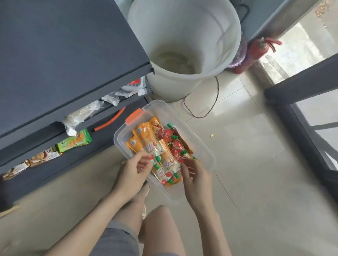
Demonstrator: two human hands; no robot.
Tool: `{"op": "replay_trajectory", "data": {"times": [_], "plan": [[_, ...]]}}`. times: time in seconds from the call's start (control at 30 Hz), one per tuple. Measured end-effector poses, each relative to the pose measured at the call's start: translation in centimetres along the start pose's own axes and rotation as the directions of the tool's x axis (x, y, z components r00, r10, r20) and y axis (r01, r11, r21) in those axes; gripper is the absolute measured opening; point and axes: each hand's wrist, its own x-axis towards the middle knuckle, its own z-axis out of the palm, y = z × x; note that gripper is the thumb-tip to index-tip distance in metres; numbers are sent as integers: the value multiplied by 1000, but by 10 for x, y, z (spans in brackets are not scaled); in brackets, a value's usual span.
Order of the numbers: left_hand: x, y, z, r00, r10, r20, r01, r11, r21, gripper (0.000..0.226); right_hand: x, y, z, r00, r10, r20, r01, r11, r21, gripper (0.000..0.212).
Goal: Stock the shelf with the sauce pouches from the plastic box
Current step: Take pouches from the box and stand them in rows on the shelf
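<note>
big dark grey shelf [54, 38] fills the left side, its top board bare, lower boards stepping down toward the floor. right next to it, up top, a tall white bucket [196, 22] stands on the pale tiled floor [252, 178]. in front of the bucket, on the tiles just beside the shelf's foot, sits the clear plastic box [203, 147], lid off, and that's where the sauce pouches [162, 139] are, heaped inside: orange-and-white ones on the shelf side, red ones on the far side, green caps poking out everywhere.

both hands are down at the near end of the box. left hand [133, 170] has its fingers curled in, pinching the cap end of an orange pouch [148, 144] that lies on top of the heap. right hand [194, 174] reaches in over the red pouches with bent fingers, and it's too blurred to tell whether it has hold of anything.

smaller stuff: biscuit packs [74, 140] lined along a lower shelf board, a red fire extinguisher [253, 53] behind the bucket, a thin dark cable [212, 103] looping across the tiles, and an orange latch [134, 117] on the box's far corner.
</note>
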Motion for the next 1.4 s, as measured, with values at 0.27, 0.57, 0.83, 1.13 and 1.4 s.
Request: {"op": "replay_trajectory", "data": {"times": [0.27,0.57,0.83,1.13,1.4], "plan": [[76,-43,78,969,-245,-25,245,969,-34,12,96,63,10,978,130,161,-121,991,-63,13],[123,-107,177,896,-411,-169,394,911,-123,15,178,163,49,906,186,380,-113,972,-207,22],[184,-161,208,991,-114,-66,128,948,292,45,211,234,88,835,326,444,-211,933,-290,44],[222,-177,208,998,-16,53,-21,771,637,36,212,246,107,898,258,357,-173,952,-252,33],[196,-174,178,980,-24,-196,85,947,309,25,217,206,104,949,64,310,-70,998,6,22]]}}
